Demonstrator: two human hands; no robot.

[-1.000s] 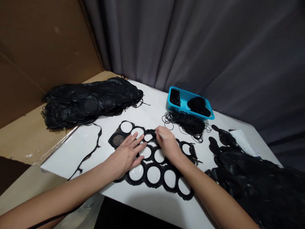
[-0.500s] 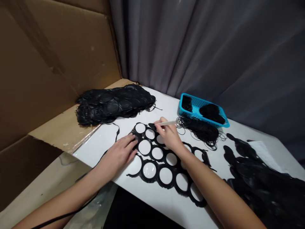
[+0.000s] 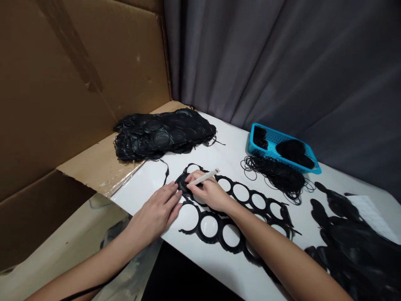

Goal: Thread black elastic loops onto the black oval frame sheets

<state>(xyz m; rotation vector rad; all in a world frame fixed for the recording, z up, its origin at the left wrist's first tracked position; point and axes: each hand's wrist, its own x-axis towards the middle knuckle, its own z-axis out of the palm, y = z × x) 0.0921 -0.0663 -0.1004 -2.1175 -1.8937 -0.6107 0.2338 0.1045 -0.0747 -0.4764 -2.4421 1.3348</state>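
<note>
A flat black sheet with round holes (image 3: 209, 241) lies on the white table (image 3: 200, 261), its holes in rows. My left hand (image 3: 158, 209) rests palm down at the sheet's left end, fingers extended. With fingertips pinched, my right hand (image 3: 208, 192) holds a thin white tool (image 3: 205, 176), tilted, its lower end hidden at the fingertips. Those fingertips are over a dark ringed disc (image 3: 183, 184) at the upper left of the sheet, close to my left fingertips. Whether the tool touches the disc cannot be made out.
A black sheet stack (image 3: 166, 136) lies at the back left by a cardboard wall (image 3: 103, 62). At the back right stand a blue basket (image 3: 272, 154) and thin black rings (image 3: 278, 177). Black pieces (image 3: 360, 251) and a white cloth (image 3: 372, 215) lie at the right.
My right hand has moved left and down with the white tool, closer to my left hand. The dark piece at its fingertips is no longer seen there. The view has shifted, so the scene sits farther right.
</note>
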